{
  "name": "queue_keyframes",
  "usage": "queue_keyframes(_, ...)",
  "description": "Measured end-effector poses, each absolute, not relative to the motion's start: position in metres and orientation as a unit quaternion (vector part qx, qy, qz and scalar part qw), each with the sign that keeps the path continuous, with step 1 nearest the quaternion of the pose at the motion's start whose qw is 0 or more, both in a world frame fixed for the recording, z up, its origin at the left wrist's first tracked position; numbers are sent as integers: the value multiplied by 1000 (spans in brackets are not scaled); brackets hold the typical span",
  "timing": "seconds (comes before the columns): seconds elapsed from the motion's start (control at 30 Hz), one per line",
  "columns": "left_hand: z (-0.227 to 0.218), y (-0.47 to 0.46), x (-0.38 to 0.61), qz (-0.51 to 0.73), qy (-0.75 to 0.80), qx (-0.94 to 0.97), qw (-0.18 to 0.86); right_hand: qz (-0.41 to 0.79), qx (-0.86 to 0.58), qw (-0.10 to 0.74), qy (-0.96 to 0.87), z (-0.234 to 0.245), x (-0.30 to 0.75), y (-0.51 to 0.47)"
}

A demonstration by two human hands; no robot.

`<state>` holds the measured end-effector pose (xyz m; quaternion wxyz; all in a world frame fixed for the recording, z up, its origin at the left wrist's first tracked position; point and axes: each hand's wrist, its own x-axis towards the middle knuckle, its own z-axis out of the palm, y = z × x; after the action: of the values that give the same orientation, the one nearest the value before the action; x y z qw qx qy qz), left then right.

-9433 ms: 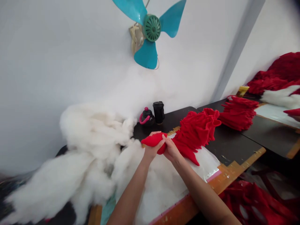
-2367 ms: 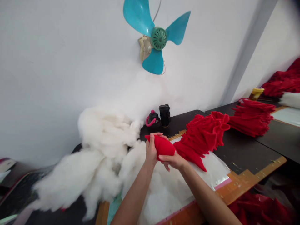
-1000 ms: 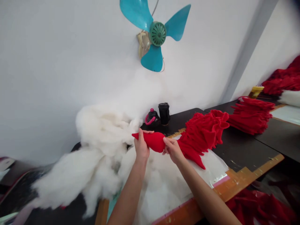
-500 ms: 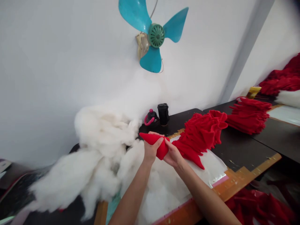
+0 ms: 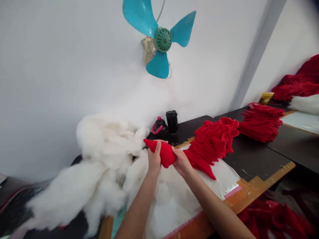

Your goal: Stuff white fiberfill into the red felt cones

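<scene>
Head view: the left hand (image 5: pixel 154 160) and the right hand (image 5: pixel 181 162) hold a red stuffed cone (image 5: pixel 163 153) up over the bed of white stuffing (image 5: pixel 171 202), with its sharp tip pointing left. The fingers of both hands are clamped around the cone. A pile of red cloth (image 5: pixel 210 142) sits just beside the right hand, and the orange table edge (image 5: pixel 259 189) runs well off to the right

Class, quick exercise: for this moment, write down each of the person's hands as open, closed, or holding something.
Left hand: closed, holding a red stuffed fabric cone around its middle.
Right hand: closed, holding the cone's wide end.
</scene>
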<state>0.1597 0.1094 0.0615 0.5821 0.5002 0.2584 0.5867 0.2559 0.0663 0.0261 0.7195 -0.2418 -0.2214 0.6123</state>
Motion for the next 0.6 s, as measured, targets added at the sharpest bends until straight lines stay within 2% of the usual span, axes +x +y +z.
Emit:
queue_keyframes(0.17,60,117,155,559,208,493,634,632,-229,721,-170,23,255,68)
queue_keyframes(0.3,61,118,154,522,236,532,624,641,-249,710,-150,19,255,70)
queue_keyframes(0.37,61,119,155,542,265,535,592,588,-296,733,-172,19,255,70)
queue_keyframes(0.47,57,118,157,571,312,538,536,444,-351,780,-268,25,254,65)
queue_keyframes(0.6,49,109,168,548,291,541,568,401,-344,738,-420,34,253,58)
